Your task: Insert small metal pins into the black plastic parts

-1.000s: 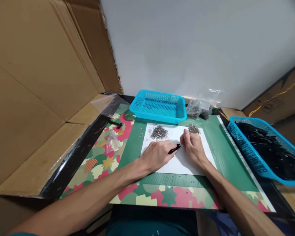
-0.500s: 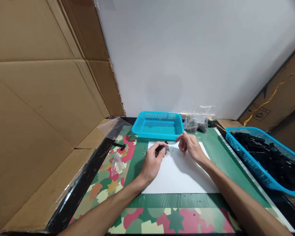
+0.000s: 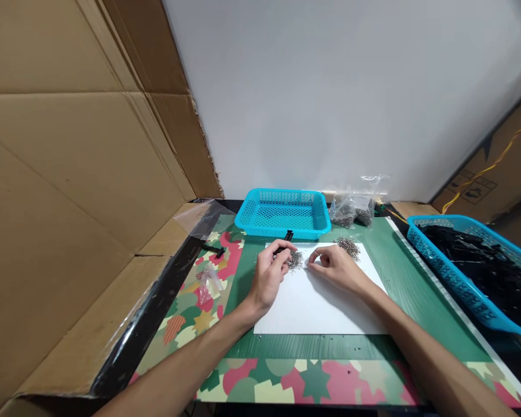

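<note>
My left hand is closed around a black plastic part, whose end sticks out above the fingers. Beside its fingertips lies a pile of small metal pins on a white sheet. To the right, my right hand hangs low over the sheet with thumb and forefinger pinched together; what they hold, if anything, is too small to name. Behind that hand is a second pile of metal pins.
A blue basket stands behind the sheet, with bags of small metal pieces beside it. Another blue basket full of black parts is at right. A black part and a small plastic bag lie left.
My right hand has come down toward the sheet and its fingers have closed into a pinch, uncovering the right pile. The black part in my left hand now shows more. The view has shifted slightly.
</note>
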### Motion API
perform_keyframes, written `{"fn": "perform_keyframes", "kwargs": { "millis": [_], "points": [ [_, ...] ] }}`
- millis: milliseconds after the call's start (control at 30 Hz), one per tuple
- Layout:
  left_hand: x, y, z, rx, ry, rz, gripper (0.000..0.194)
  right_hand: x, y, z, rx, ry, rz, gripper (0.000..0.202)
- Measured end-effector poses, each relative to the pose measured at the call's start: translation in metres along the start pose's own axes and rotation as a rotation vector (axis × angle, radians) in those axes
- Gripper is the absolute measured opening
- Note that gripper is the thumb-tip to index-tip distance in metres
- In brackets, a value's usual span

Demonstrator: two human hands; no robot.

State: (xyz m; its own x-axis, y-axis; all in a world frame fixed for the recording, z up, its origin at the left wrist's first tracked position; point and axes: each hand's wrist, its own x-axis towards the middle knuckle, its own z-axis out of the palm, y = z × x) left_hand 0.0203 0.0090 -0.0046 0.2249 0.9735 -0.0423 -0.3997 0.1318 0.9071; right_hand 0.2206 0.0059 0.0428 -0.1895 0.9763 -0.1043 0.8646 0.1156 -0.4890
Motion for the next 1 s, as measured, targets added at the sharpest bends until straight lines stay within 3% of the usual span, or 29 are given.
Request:
{"fn": "perform_keyframes", "kwargs": {
  "millis": [133,700,867,1000],
  "points": [
    [-0.001,0.000,0.001,0.009,0.015,0.001,0.026,-0.002,0.001,-0.003,0.007,-0.085,0.011,0.012],
    [-0.003,0.001,0.002,0.070,-0.012,0.003,0.020,-0.010,-0.005,0.003,-0.339,-0.146,-0.084,0.018],
    [-0.003,0.001,0.001,0.096,-0.029,0.011,0.018,-0.011,0.001,-0.003,-0.048,-0.101,-0.134,0.016],
    [-0.003,0.001,0.000,0.126,-0.044,0.036,0.017,-0.008,0.009,-0.007,0.173,-0.076,-0.139,0.027]
  ]
}}
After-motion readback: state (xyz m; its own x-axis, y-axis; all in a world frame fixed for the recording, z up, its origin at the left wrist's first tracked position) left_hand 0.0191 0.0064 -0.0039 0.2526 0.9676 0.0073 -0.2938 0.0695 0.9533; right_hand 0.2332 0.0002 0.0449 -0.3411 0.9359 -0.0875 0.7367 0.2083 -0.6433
